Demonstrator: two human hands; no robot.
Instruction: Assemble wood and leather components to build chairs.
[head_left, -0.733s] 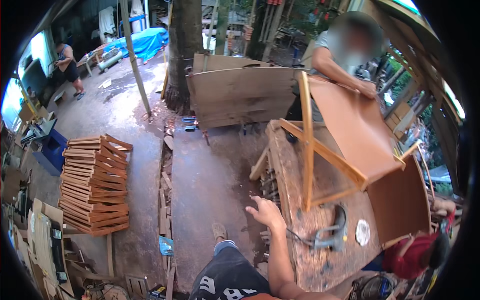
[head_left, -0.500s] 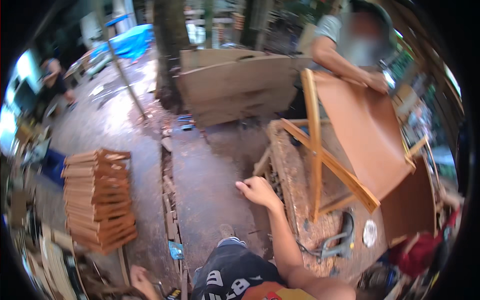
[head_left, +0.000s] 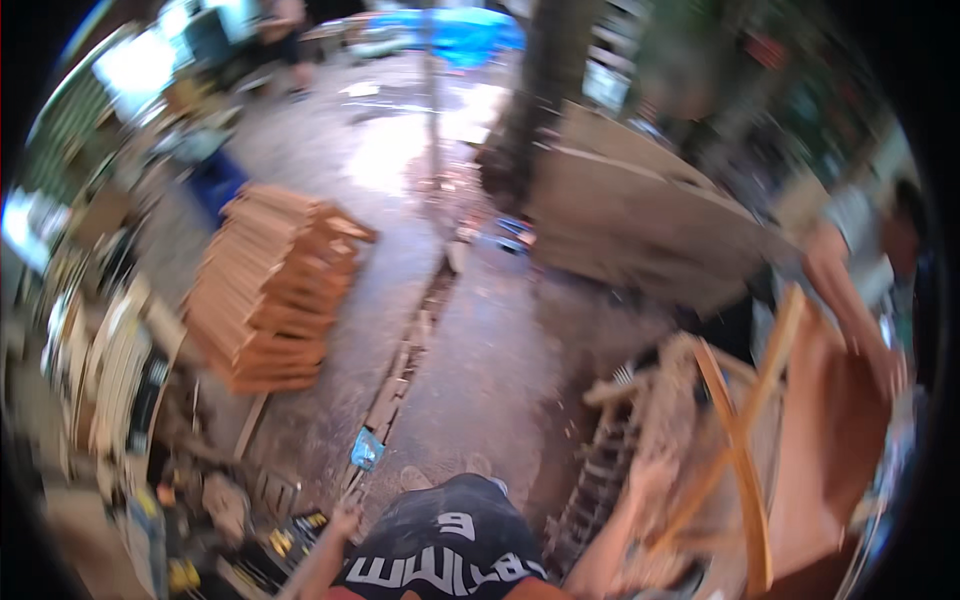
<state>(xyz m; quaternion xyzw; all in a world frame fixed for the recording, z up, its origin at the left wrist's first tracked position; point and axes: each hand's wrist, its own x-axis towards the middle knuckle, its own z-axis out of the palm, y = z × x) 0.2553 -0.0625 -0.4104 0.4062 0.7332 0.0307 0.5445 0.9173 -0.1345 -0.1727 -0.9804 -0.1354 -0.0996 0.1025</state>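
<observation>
The stacked slats (head_left: 272, 290) are bare, matt wood. The crossed frame (head_left: 745, 440) and orange-brown panel (head_left: 835, 440) look like smooth wood. The floor (head_left: 480, 380) is rough concrete with a wet sheen. The tarp (head_left: 470, 25) looks like blue plastic.

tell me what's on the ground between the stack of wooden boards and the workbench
In the head view, wet bare concrete with a line of wood scraps lies between the stack of wooden boards and workbench.
</observation>
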